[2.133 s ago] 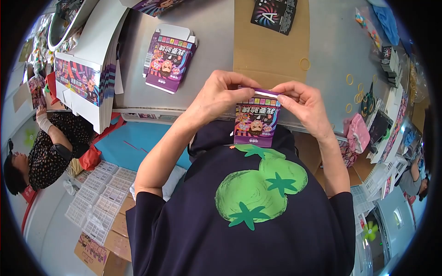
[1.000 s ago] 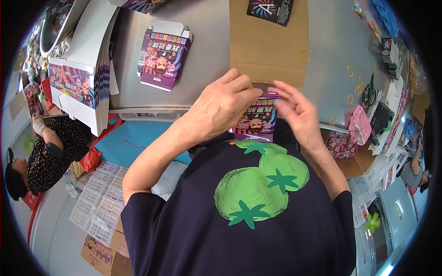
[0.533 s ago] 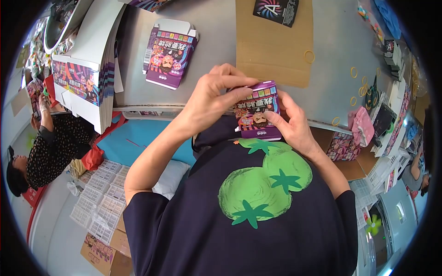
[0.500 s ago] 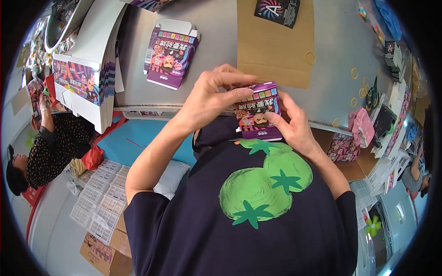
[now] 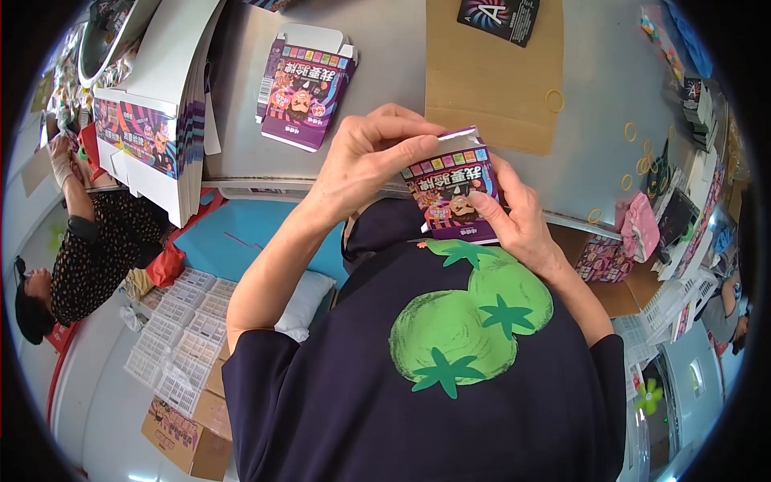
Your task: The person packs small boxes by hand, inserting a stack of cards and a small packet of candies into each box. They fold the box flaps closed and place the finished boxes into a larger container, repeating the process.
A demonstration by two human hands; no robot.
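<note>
Small box (image 5: 454,197) between left hand (image 5: 365,165) and right hand (image 5: 520,225); table (image 5: 385,72) just behind.

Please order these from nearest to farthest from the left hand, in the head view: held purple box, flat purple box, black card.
1. Held purple box, gripped by the left hand.
2. Flat purple box, on the table, ahead-left.
3. Black card, far ahead-right.

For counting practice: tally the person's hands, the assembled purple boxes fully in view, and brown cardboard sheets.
Hands: 2, left hand, right hand
Assembled purple boxes: 2, held box, box on table
Brown cardboard sheets: 1
Total: 5
</note>
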